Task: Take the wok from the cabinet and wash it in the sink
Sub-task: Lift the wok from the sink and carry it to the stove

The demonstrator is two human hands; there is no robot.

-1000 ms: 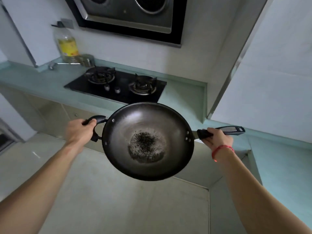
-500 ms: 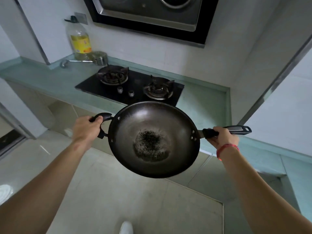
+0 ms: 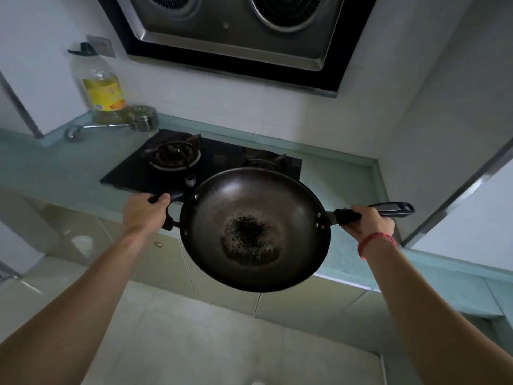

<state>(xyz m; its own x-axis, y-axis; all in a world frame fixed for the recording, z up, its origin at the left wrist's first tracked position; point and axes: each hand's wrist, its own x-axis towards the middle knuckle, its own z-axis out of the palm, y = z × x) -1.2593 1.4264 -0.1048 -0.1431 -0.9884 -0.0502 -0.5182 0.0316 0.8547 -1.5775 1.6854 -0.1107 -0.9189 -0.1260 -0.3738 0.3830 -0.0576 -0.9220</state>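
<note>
Wok (image 3: 255,229) is dead centre of the frame, held up in the air in front of the bench (image 3: 69,168) and not touching it. It's tipped toward the camera, so you look straight into the bowl, and there's a dark crusty patch in the bottom.

Left hand (image 3: 144,215) is wrapped round the small loop handle (image 3: 169,198) on the left side of the wok. Right hand (image 3: 369,223) is clamped on the long black handle (image 3: 388,211) on the right, with the far end of it poking out past the fist. Red string bracelet (image 3: 374,241) on that wrist.

Behind the wok, mid-frame, a black two-burner gas hob (image 3: 177,173) is set into the pale green bench, and the wok's rim covers part of the right burner. Upper left is a big bottle of yellow oil (image 3: 101,93) with a small steel pot (image 3: 143,118) just beside it. Range hood (image 3: 230,31) fills the top of the frame. Cabinet doors (image 3: 222,290) run under the bench, with tiled floor (image 3: 222,343) along the bottom.
</note>
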